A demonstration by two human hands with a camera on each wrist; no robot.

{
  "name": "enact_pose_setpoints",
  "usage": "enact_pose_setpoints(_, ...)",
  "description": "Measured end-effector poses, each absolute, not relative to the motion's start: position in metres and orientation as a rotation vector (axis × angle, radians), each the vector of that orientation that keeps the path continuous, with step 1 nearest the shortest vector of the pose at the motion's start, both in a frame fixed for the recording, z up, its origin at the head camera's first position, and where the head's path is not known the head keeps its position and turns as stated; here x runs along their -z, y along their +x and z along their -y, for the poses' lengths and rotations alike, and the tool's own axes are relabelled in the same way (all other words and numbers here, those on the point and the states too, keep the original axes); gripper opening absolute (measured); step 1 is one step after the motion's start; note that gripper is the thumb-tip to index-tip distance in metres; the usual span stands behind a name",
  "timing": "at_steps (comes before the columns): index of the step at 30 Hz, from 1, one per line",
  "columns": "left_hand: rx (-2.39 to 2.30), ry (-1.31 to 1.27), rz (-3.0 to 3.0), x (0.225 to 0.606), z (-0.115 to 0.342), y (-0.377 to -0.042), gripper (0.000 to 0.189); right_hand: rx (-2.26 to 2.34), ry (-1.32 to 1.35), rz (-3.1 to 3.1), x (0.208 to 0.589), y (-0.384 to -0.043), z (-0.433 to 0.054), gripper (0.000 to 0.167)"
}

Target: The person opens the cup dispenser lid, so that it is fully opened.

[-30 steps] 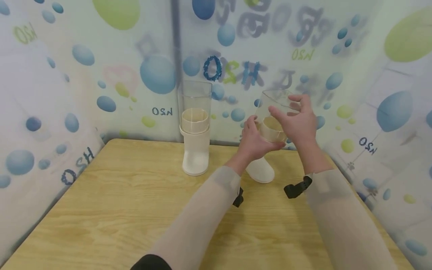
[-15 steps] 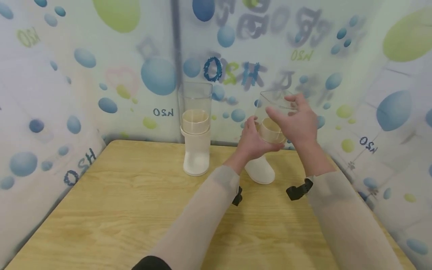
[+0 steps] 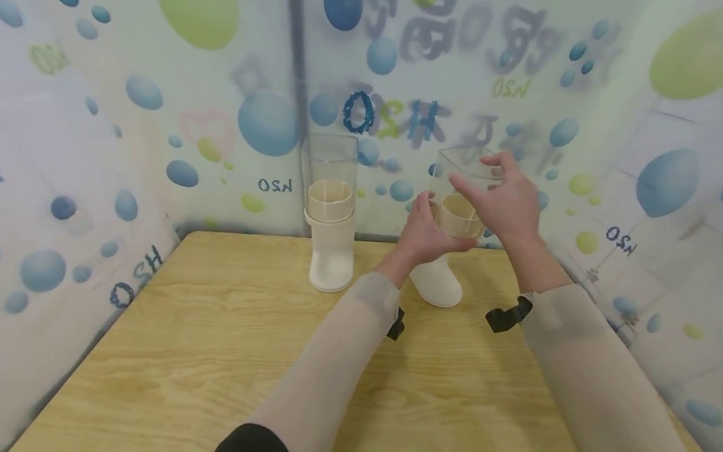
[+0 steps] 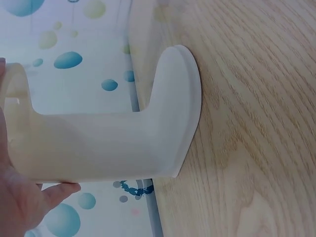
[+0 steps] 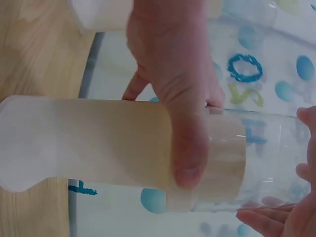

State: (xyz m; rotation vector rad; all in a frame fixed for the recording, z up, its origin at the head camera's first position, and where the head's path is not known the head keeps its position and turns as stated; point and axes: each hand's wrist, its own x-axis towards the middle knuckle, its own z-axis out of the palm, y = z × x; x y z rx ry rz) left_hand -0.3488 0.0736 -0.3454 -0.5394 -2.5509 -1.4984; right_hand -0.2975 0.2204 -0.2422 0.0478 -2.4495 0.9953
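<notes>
A white boot-shaped stand rests on the table at the right, with a clear plastic cylinder upright over its top ring. My left hand grips the stand's collar, its thumb lying across the front in the right wrist view. Higher up, my right hand holds the clear cylinder between thumb and fingers near the open rim. In the left wrist view the stand's body and foot show sideways, with part of the left hand at the edge. The far-side fingers are partly hidden.
A second white boot-shaped stand with its own clear cylinder stands to the left, near the table's back edge. Patterned walls rise behind and beside the wooden table.
Both hands keep their hold on the right stand and cylinder. Only slight shifts of the right hand and of the whole view show.
</notes>
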Motion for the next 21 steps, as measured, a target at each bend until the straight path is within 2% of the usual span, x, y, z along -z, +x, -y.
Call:
enact_pose_setpoints(8, 1.506, -0.575, 2.553, 0.3460, -0.0709, -0.3502, 0.132, -0.889, 0.077, 2.478, 0.2418, -0.2955, -0.2185, 0.086)
enact_pose_setpoints(14, 1.522, -0.572, 2.530, 0.3489, -0.0668, -0.3523, 0.129, -1.003, 0.029, 2.472, 0.2396, -0.2944, -0.2179, 0.085)
enact_pose_setpoints(21, 1.541, -0.597, 2.543, 0.3486, -0.0686, -0.3523, 0.131, -0.847, 0.071, 2.460, 0.2406, -0.2912, -0.2199, 0.083)
